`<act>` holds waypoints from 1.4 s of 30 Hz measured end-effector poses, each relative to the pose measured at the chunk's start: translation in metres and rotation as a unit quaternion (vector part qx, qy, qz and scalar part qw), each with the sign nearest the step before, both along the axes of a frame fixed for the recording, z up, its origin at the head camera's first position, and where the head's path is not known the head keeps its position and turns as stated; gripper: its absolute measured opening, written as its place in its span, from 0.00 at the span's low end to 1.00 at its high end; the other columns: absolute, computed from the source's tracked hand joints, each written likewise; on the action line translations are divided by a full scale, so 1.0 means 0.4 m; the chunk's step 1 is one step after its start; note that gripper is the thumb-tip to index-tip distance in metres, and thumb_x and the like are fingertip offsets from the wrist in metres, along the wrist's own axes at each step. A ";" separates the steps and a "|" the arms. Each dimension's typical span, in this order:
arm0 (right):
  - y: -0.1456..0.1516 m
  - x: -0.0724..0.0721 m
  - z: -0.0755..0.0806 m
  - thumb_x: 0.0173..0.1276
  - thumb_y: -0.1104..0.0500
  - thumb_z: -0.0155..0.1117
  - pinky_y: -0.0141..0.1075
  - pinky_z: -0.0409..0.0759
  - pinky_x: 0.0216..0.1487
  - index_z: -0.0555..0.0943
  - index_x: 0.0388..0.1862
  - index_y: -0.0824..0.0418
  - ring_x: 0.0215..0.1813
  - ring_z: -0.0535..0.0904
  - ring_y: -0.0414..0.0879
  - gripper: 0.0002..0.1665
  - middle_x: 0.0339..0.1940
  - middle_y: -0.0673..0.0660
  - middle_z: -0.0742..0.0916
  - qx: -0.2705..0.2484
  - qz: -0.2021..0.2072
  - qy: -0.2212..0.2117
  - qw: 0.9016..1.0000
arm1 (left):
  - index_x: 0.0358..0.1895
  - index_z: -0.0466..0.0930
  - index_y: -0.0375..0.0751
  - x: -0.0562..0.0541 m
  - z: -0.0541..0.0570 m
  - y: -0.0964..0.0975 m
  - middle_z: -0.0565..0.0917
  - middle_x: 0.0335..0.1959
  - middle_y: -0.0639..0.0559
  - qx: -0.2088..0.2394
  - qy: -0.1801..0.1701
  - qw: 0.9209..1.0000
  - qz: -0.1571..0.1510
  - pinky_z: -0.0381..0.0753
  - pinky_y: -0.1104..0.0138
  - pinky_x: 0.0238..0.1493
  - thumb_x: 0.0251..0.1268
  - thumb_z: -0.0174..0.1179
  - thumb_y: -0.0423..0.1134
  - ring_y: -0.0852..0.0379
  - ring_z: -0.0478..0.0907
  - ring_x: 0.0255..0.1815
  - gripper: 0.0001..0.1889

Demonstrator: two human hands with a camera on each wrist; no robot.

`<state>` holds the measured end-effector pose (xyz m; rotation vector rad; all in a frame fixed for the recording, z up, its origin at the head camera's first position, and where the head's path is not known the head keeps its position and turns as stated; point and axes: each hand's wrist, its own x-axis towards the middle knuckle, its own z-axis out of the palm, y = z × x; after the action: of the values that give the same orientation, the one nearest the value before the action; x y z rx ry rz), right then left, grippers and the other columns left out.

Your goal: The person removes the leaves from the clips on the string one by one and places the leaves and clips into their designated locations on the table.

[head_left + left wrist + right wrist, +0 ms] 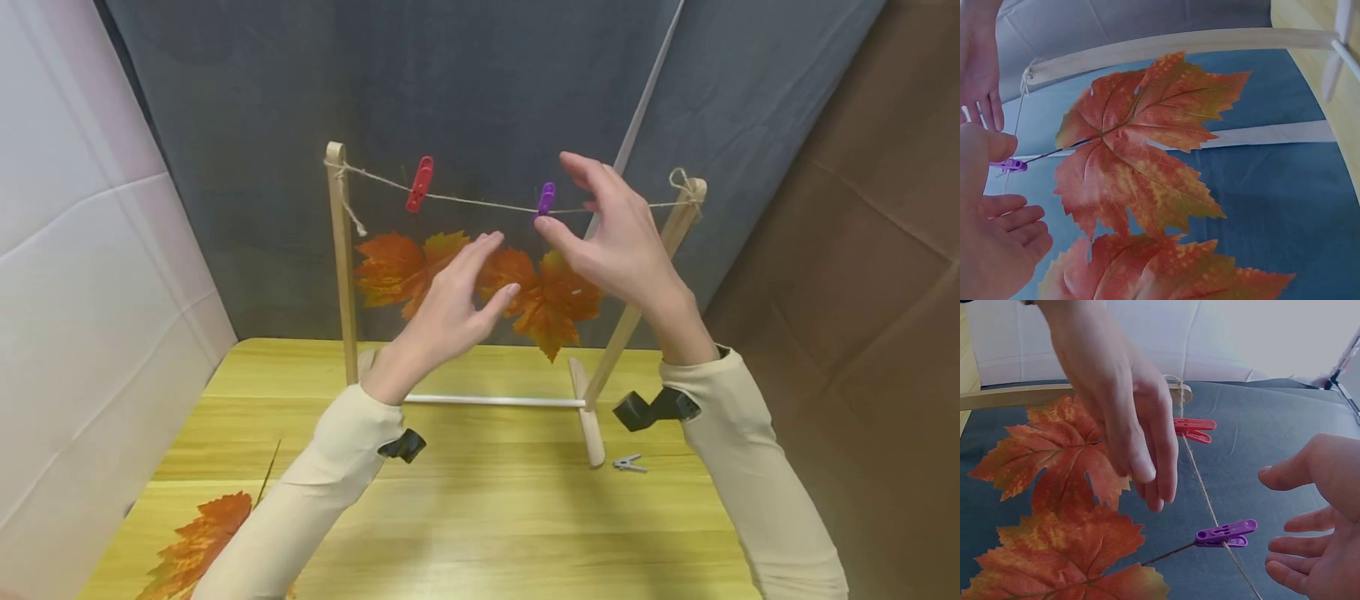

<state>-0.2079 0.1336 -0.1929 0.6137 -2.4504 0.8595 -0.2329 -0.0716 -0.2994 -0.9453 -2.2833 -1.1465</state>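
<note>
A purple clothespin clamps a maple leaf by its stem onto the string. Beside that clothespin is my right hand, thumb and fingers spread apart with nothing between them. Further left on the same string sits a red clothespin, and another orange maple leaf hangs below it. My left hand is held in front of the two leaves, fingers extended and holding nothing. In the right wrist view the left hand covers part of the farther leaf.
The string runs between two wooden posts joined low down by a white rod. A grey clothespin lies on the wooden table by the right foot. Another maple leaf lies at front left, partly behind the left sleeve.
</note>
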 end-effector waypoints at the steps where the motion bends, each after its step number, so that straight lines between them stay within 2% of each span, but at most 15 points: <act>1: -0.002 -0.004 0.002 0.67 0.52 0.69 0.48 0.75 0.69 0.68 0.75 0.61 0.75 0.70 0.50 0.40 0.75 0.57 0.75 0.000 0.000 -0.004 1.000 | 0.76 0.62 0.34 -0.006 0.003 0.004 0.66 0.77 0.38 -0.001 -0.005 1.000 0.003 0.59 0.51 0.79 0.73 0.62 0.43 0.42 0.58 0.81 0.34; 5: -0.005 -0.017 0.007 0.68 0.51 0.69 0.48 0.75 0.69 0.68 0.75 0.62 0.75 0.71 0.50 0.40 0.74 0.57 0.75 0.001 -0.002 -0.015 1.000 | 0.76 0.63 0.36 -0.028 0.019 0.019 0.67 0.76 0.40 -0.011 -0.030 0.999 0.008 0.59 0.50 0.79 0.73 0.61 0.44 0.43 0.59 0.81 0.33; 8: -0.007 -0.027 0.010 0.68 0.52 0.68 0.47 0.75 0.69 0.69 0.75 0.62 0.74 0.72 0.51 0.39 0.74 0.58 0.76 0.003 -0.002 -0.022 1.000 | 0.75 0.65 0.37 -0.045 0.030 0.032 0.70 0.75 0.41 -0.017 -0.044 0.999 0.008 0.62 0.52 0.78 0.73 0.61 0.45 0.44 0.63 0.78 0.32; 13: -0.011 -0.044 0.018 0.69 0.52 0.67 0.48 0.74 0.70 0.69 0.74 0.63 0.74 0.73 0.52 0.38 0.73 0.60 0.77 0.009 -0.005 -0.042 0.999 | 0.72 0.69 0.36 -0.071 0.043 0.054 0.74 0.70 0.43 -0.017 -0.047 0.999 -0.005 0.68 0.55 0.74 0.73 0.61 0.44 0.46 0.70 0.73 0.29; 19: -0.007 -0.058 0.031 0.70 0.53 0.65 0.47 0.74 0.69 0.71 0.71 0.64 0.71 0.75 0.54 0.34 0.70 0.61 0.80 0.026 -0.017 -0.065 0.997 | 0.67 0.74 0.35 -0.097 0.055 0.081 0.79 0.66 0.43 -0.014 -0.057 0.998 -0.009 0.70 0.57 0.72 0.72 0.62 0.43 0.47 0.73 0.70 0.25; 24: -0.006 -0.065 0.047 0.71 0.53 0.63 0.46 0.75 0.68 0.75 0.67 0.63 0.70 0.77 0.52 0.29 0.66 0.59 0.83 0.047 -0.030 -0.082 0.995 | 0.57 0.81 0.36 -0.109 0.055 0.095 0.86 0.56 0.45 0.006 -0.049 0.999 -0.014 0.77 0.59 0.62 0.71 0.63 0.40 0.50 0.81 0.57 0.16; 28: -0.006 -0.067 0.055 0.71 0.52 0.62 0.48 0.74 0.67 0.77 0.64 0.62 0.68 0.77 0.54 0.26 0.64 0.58 0.84 0.065 -0.041 -0.095 0.992 | 0.49 0.85 0.38 -0.117 0.049 0.102 0.89 0.46 0.47 0.026 -0.036 0.999 -0.024 0.80 0.60 0.56 0.70 0.64 0.37 0.52 0.83 0.47 0.09; 33: -0.008 -0.068 0.053 0.72 0.52 0.60 0.49 0.74 0.60 0.80 0.60 0.62 0.61 0.79 0.55 0.22 0.59 0.59 0.87 0.079 -0.042 -0.095 0.992 | 0.43 0.86 0.37 -0.119 0.045 0.104 0.90 0.39 0.47 0.047 -0.033 0.998 -0.032 0.82 0.62 0.47 0.70 0.63 0.33 0.53 0.82 0.36 0.05; 38: -0.004 -0.070 0.046 0.72 0.54 0.61 0.45 0.74 0.53 0.82 0.56 0.62 0.55 0.80 0.54 0.19 0.55 0.59 0.89 0.064 -0.042 -0.077 0.994 | 0.43 0.86 0.36 -0.117 0.047 0.110 0.90 0.39 0.46 0.060 -0.035 0.997 -0.032 0.83 0.64 0.44 0.70 0.62 0.31 0.53 0.83 0.35 0.05; 42: -0.003 -0.073 0.037 0.71 0.55 0.63 0.39 0.71 0.39 0.84 0.52 0.61 0.40 0.77 0.52 0.16 0.51 0.59 0.90 0.050 -0.042 -0.049 0.997 | 0.43 0.86 0.35 -0.115 0.049 0.115 0.90 0.39 0.45 0.067 -0.040 0.996 -0.029 0.83 0.64 0.44 0.70 0.63 0.31 0.53 0.84 0.36 0.05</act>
<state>-0.2373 0.1323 -0.1781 0.5093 -2.5999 0.7543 -0.2789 -0.0256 -0.2799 -0.9354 -2.2204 -1.3677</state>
